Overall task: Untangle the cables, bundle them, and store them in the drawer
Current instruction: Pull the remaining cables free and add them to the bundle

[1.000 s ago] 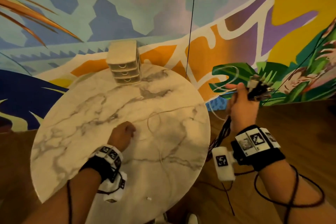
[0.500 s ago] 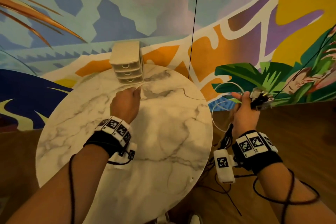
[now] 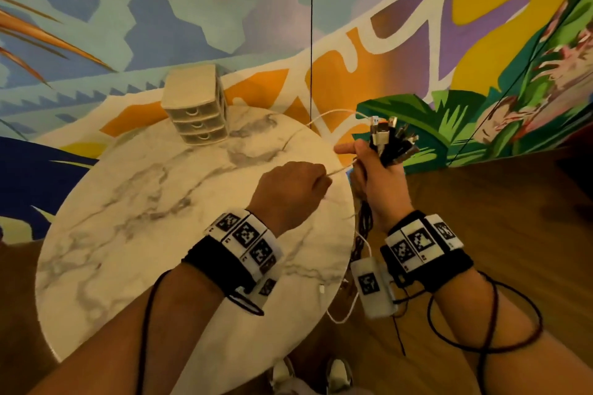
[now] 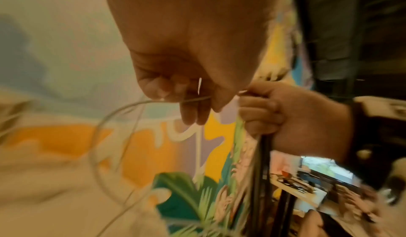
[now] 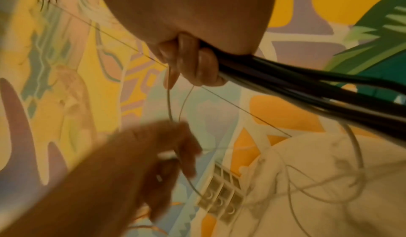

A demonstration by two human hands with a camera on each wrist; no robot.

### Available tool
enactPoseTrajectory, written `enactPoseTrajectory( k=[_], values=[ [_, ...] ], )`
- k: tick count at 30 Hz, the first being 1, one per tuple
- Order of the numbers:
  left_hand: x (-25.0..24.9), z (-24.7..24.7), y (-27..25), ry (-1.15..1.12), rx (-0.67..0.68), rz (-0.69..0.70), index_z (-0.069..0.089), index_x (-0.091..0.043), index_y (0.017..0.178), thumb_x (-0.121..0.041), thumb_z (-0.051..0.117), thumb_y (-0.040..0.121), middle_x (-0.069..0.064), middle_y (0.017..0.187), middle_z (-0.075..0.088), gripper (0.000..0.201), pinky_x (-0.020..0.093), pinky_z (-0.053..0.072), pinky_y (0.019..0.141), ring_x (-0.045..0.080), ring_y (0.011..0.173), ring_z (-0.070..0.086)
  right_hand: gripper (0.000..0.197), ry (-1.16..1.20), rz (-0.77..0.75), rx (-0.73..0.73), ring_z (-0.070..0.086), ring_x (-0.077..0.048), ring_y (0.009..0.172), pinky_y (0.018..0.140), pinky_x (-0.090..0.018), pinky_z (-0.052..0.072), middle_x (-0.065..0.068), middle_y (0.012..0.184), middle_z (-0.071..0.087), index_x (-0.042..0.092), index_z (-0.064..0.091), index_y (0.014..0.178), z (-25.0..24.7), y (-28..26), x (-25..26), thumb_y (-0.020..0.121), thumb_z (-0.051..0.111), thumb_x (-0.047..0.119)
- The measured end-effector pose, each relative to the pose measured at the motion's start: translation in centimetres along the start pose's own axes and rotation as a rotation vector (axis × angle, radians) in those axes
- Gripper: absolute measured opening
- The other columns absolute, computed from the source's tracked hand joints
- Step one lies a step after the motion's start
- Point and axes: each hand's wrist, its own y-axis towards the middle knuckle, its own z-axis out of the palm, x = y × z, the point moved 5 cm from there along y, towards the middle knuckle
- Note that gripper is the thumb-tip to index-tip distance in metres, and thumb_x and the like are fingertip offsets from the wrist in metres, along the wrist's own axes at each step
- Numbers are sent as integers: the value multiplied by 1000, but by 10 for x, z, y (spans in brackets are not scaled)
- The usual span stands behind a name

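My right hand [image 3: 373,167] is off the table's right edge and grips a bundle of mostly black cables [image 3: 390,141], its plugs sticking up above the fist. The strands [image 5: 307,87] trail down from the fist [image 5: 191,63]. Just to its left, my left hand [image 3: 321,175] pinches a thin white cable [image 3: 340,168] that runs to the bundle. The same pinch [image 4: 193,98] shows in the left wrist view, where the white cable [image 4: 123,108] loops away. A small beige three-drawer unit [image 3: 195,109] stands at the table's far edge with all its drawers closed.
The round marble table [image 3: 128,234] fills the middle, with a small white piece [image 3: 322,289] near its right rim. A white cable loop [image 3: 349,311] hangs below that rim. A thin black cord [image 3: 311,26] hangs before the mural wall. Wooden floor lies to the right.
My left hand has come away from the drawer unit and across to the right hand, now pinching the white cable. The right hand with the bundle has drawn nearer the table edge.
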Motion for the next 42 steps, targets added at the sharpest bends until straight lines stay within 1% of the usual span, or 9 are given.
enactPoseTrajectory(
  k=[6,14,19,22,26,31,35,39,42],
  values=[
    [62,58,-13,-226,141,-340,63,-10,83,-38,34,100,10,90,62,44,39,46,78,31,88,58,39,4,-101,-268,24,-8,36,41,-22,20,7,40,30,-1,67,89,-62,-4,2,99,45,29],
    [-57,66,-18,-1181,494,-171,55,4,61,-29,33,101,22,57,56,57,26,45,43,26,40,48,36,-61,-135,-460,24,-7,34,38,-23,19,8,38,30,13,68,79,-132,-28,29,100,44,29],
    [-60,147,-41,-816,655,-158,60,-3,62,-49,34,96,18,58,58,62,25,44,47,25,45,54,39,-161,-98,-433,26,-5,31,36,-22,21,9,34,33,5,68,82,-166,-42,27,100,43,29],
    [-65,179,-48,-430,762,-122,62,-9,96,-39,42,97,14,101,63,36,29,47,71,29,90,62,41,-300,-18,-303,28,-9,32,41,-26,22,6,35,35,5,70,82,-167,-55,6,99,44,32],
    [-102,156,-24,-660,405,1,46,-18,131,-45,67,79,6,127,49,63,37,46,93,16,103,55,43,-283,53,-272,29,-10,33,41,-22,24,5,36,36,5,71,82,-172,-67,-11,98,44,36],
    [-179,102,0,-862,351,252,61,-21,100,-21,54,94,-9,80,61,9,15,41,56,-1,56,52,42,-234,70,-256,32,-11,33,40,-20,29,3,36,38,7,72,84,-181,-72,-4,98,44,36],
    [-130,125,8,-737,307,113,61,-21,78,-24,47,97,-9,62,57,24,23,41,55,7,54,52,46,-348,33,-392,31,-11,35,40,-23,27,-3,41,35,5,72,79,-214,-80,8,98,45,37],
    [-40,192,-16,-534,583,-181,59,-14,75,-24,44,96,11,81,66,27,29,43,59,21,63,58,47,-379,37,-489,28,-11,35,40,-24,22,-1,43,34,11,69,67,-236,-87,11,95,48,42],
    [-17,209,-18,-256,530,-223,50,-12,80,-22,42,96,18,98,63,21,33,41,72,33,92,58,49,-415,23,-464,29,-12,35,40,-24,24,-4,44,35,8,69,68,-238,-86,16,96,48,42]
  ],
)
